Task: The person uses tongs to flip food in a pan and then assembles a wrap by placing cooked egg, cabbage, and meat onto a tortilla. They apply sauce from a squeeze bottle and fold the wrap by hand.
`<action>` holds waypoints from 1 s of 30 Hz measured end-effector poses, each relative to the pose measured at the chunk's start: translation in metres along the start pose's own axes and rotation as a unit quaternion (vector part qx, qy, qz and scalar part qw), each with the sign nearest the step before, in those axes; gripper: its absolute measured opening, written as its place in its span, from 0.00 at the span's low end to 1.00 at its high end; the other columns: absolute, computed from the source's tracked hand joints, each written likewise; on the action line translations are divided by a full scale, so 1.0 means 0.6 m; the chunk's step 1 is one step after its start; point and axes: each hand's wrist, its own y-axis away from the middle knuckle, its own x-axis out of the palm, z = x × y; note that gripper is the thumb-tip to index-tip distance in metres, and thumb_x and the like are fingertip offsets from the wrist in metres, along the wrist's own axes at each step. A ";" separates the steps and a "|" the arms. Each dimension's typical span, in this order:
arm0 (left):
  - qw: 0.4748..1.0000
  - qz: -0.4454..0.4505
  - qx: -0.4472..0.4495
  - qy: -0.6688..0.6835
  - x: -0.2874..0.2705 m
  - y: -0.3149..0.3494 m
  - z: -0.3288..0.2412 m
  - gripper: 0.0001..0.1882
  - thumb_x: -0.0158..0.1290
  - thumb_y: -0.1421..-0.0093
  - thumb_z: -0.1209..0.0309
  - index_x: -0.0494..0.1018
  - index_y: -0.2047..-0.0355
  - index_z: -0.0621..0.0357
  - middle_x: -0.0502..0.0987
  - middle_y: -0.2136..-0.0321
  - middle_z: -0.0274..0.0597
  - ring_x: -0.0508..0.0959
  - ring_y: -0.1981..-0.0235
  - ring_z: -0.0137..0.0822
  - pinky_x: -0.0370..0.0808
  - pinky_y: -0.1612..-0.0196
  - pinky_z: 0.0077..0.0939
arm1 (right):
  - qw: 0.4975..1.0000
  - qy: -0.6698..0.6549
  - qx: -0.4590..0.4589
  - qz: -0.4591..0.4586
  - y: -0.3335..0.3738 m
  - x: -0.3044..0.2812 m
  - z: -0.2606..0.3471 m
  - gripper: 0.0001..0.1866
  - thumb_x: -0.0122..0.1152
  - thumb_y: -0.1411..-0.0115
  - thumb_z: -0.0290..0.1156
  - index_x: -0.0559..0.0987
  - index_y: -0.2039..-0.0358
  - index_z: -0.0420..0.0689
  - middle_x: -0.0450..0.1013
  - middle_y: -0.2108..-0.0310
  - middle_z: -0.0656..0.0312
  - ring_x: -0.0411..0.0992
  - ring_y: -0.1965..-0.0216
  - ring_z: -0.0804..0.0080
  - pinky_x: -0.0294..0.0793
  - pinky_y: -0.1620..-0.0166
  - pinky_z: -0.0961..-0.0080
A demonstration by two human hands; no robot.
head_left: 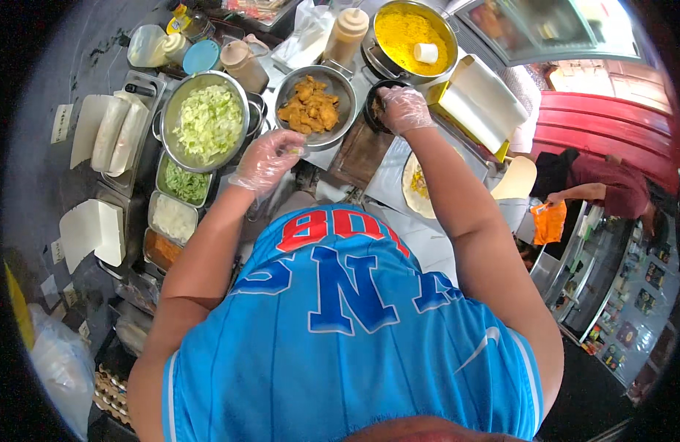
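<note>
Both my hands wear clear plastic gloves. My left hand (270, 160) is held between the lettuce bowl and the metal bowl (345, 132) of brown fried chicken pieces (309, 105). Its fingers are curled together, and what they may pinch is too small to make out. My right hand (406, 109) reaches into a small black bowl (374, 127) with dark contents; its fingertips are hidden there. Beneath my right forearm lies a round flatbread (413, 202) with yellow filling on it, partly covered by the arm.
Chopped lettuce (209, 121) fills a steel bowl at left, above trays of shredded green vegetable (184, 184) and chopped white vegetable (174, 217). Behind stand a pot of yellow rice (402, 33) and sauce bottles (347, 35). At right, another person (605, 184) holds an orange bag (548, 223).
</note>
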 end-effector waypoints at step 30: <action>0.999 0.050 -0.007 0.008 0.012 -0.037 -0.018 0.13 0.66 0.32 0.72 0.82 0.48 0.57 0.85 0.51 0.38 0.83 0.51 0.30 0.79 0.44 0.28 | 0.998 -0.046 0.003 0.041 0.025 0.036 -0.064 0.17 0.69 0.41 0.30 0.85 0.51 0.48 0.84 0.55 0.48 0.83 0.48 0.47 0.82 0.44 0.50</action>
